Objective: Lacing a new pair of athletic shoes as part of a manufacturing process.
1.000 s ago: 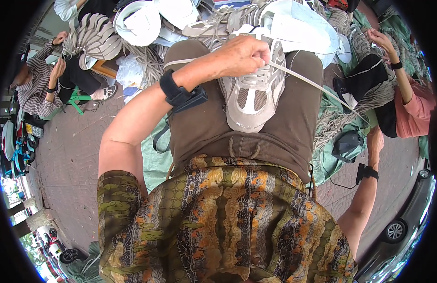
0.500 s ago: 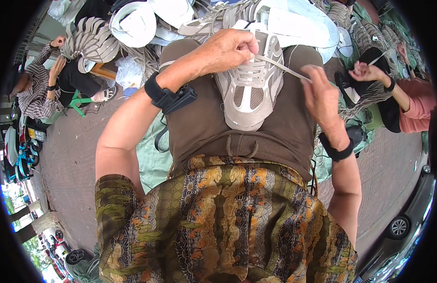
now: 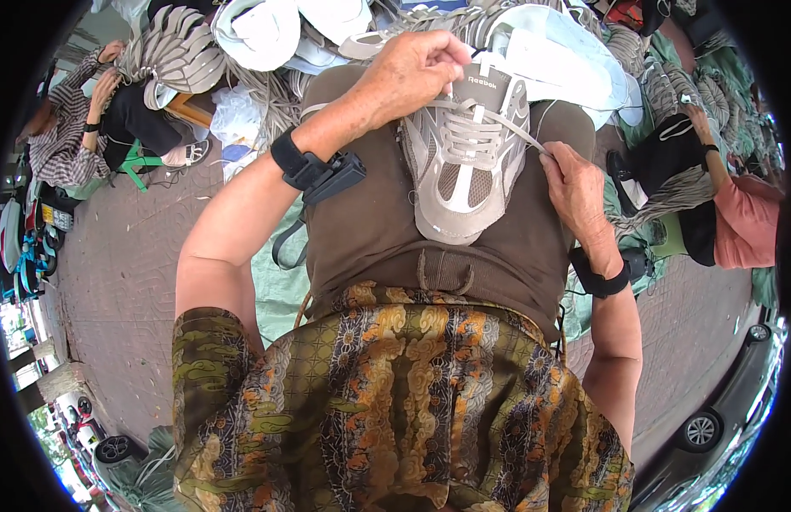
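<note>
Left hand point(image 3: 423, 72): over the shoe's upper left. Fingers drawn in narrow; a bit of lace runs up toward them, but can't tell if they grip it. If they do, pinch close to the shoe so that side won't slip.

Shoe point(image 3: 463, 183): on the lap, on brown trousers point(image 3: 353, 205), between the hands, toe point(image 3: 457, 226) toward the wearer. Neither hand braces its body, so a hard tug could twist it. Squeeze it with the thighs, pull low.

Lace rows point(image 3: 469, 141): look mostly flat. Check each for twists before tightening.

Tongue point(image 3: 485, 85): up at the far end. Centre it first; a skewed one would get trapped.

Lace point(image 3: 520, 133): slants down to the right, near straight, so probably some tension. Steady pull, even both sides, no jerks.

White part point(image 3: 544, 64): just behind the tongue, to its right. Could catch a loose end.

Right hand point(image 3: 576, 189): right of the shoe, fingers pinching the lace. Flatten it in the pinch before drawing.
</note>
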Demonstrator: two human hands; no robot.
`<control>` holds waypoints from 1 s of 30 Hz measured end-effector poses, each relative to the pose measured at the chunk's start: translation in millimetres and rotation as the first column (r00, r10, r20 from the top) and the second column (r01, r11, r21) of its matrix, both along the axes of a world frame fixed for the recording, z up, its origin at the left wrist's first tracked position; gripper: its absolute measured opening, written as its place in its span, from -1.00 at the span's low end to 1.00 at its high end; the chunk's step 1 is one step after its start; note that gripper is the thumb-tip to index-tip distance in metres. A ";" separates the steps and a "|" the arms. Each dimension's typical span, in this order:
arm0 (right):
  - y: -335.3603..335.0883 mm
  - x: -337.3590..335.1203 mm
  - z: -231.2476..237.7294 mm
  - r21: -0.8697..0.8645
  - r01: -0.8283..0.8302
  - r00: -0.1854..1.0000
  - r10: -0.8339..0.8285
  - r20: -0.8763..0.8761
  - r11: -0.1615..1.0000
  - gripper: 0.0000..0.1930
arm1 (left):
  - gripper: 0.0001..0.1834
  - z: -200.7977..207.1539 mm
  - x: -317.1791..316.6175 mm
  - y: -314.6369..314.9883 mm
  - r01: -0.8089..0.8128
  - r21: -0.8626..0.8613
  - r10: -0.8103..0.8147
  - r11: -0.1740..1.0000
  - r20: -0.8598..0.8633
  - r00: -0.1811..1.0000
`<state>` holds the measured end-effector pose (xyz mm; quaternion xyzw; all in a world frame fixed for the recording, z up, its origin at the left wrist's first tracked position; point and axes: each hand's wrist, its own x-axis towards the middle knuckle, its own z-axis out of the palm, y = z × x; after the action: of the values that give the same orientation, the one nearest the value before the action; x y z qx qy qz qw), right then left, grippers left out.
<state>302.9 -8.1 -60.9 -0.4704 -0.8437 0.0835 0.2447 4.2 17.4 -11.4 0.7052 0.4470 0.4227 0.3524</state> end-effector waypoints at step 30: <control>0.5 40.4 8.7 -0.363 0.020 0.937 -0.144 -0.318 0.932 -0.80 | -0.88 -18.2 3.7 -11.9 0.083 -0.271 -0.111 0.959 -0.093 0.989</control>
<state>343.2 -7.6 -52.2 -0.5206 -0.7391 0.3032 0.3013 8.0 5.5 -29.6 0.6941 0.4828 0.3026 0.4399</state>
